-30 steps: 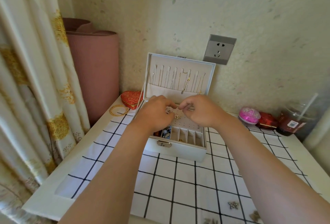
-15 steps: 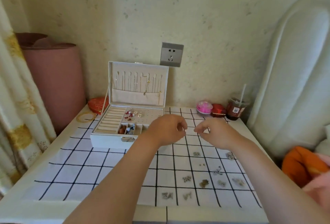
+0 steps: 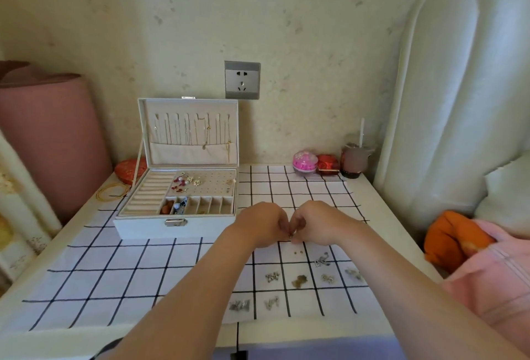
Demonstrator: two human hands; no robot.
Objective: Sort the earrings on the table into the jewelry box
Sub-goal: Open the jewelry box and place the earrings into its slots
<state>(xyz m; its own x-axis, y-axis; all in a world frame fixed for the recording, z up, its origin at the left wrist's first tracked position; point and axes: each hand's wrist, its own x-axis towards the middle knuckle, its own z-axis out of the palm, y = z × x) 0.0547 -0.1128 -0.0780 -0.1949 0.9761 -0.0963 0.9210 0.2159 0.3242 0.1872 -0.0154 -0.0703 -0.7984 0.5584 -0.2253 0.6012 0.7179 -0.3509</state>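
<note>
The white jewelry box [image 3: 143, 226] stands open at the table's left, its lid upright, with several earrings on its pegboard tray. Several small earrings [image 3: 299, 280] lie in squares of the checked cloth at the front right. My left hand [image 3: 262, 223] and my right hand [image 3: 318, 224] meet fingertip to fingertip just above the cloth, right of the box. Their fingers are curled around a tiny metallic earring [image 3: 291, 235] between them. Which hand holds it is hard to tell; both pinch at it.
A checked cloth [image 3: 143, 273] covers the table. A pink ball [image 3: 304, 161], a red box [image 3: 327, 164] and a drink cup [image 3: 355, 158] stand at the back right. Gold bangles [image 3: 111, 191] and a red heart box [image 3: 127, 169] lie left of the jewelry box. A padded headboard rises at the right.
Both hands left the jewelry box tray and moved right and down to the cloth. They came together there over a small earring. The view swung right.
</note>
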